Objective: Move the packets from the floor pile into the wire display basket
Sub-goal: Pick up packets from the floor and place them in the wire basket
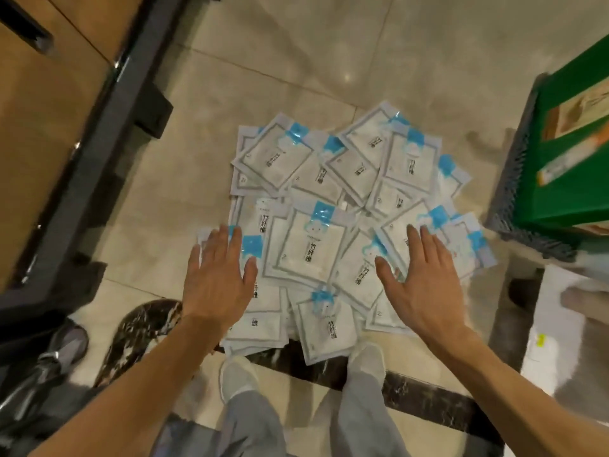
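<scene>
Glossy tiled floor (pixel 296 77) carried loose packets (pixel 309 245). Left hand (pixel 217 278), right hand (pixel 421 278): grip spread, holding nothing. Risk: slippery packets could slide apart, scatter when scooped.

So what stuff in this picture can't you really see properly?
In the head view:
- Packets under the top layer of the pile: covered by other packets, so no count.
- Whether the left hand and right hand touch the packets: not clear from above.
- Green box at right: blurred and cut off by the edge.
- Dark rack at left: cut off, contents unseen.
</scene>
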Demonstrator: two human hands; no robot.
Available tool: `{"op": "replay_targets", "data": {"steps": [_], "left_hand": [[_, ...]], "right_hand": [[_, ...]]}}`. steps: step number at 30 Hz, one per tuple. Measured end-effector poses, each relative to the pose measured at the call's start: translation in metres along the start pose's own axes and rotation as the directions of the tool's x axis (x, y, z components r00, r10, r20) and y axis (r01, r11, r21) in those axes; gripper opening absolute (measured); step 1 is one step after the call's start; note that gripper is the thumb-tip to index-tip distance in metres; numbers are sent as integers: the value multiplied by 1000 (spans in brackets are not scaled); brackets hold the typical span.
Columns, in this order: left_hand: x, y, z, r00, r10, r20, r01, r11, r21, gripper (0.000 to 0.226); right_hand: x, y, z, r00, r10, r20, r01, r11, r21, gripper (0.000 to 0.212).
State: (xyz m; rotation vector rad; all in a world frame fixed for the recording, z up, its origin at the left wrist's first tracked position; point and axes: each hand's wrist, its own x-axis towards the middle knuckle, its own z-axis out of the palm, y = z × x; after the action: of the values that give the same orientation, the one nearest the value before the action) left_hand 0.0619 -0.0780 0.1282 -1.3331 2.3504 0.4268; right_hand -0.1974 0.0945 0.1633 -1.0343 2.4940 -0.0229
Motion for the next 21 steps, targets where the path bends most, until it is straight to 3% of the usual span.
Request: {"op": "replay_targets", "data": {"steps": [7, 8, 10, 15, 21], "left_hand": [[100, -25, 131, 998, 44, -38, -44, 999, 15, 65], [105, -24, 132, 998, 43, -53, -43, 999, -4, 65], [145, -29, 198, 996, 46, -74, -51, 996, -74, 63], [186, -29, 251, 992, 58, -115, -83, 970, -229, 65], [205, -36, 299, 982, 111, -153, -133, 981, -139, 82]], "right_hand": [[73, 13, 163, 1000, 20, -19, -20, 1000, 5, 93], [77, 9, 169, 999, 39, -32, -39, 999, 21, 95], [105, 18, 242, 996, 80, -32, -78, 996, 50, 99], [140, 17, 307, 992, 116, -39, -115, 992, 47, 121], [155, 25, 357, 975, 113, -192, -91, 989, 120, 122]]}}
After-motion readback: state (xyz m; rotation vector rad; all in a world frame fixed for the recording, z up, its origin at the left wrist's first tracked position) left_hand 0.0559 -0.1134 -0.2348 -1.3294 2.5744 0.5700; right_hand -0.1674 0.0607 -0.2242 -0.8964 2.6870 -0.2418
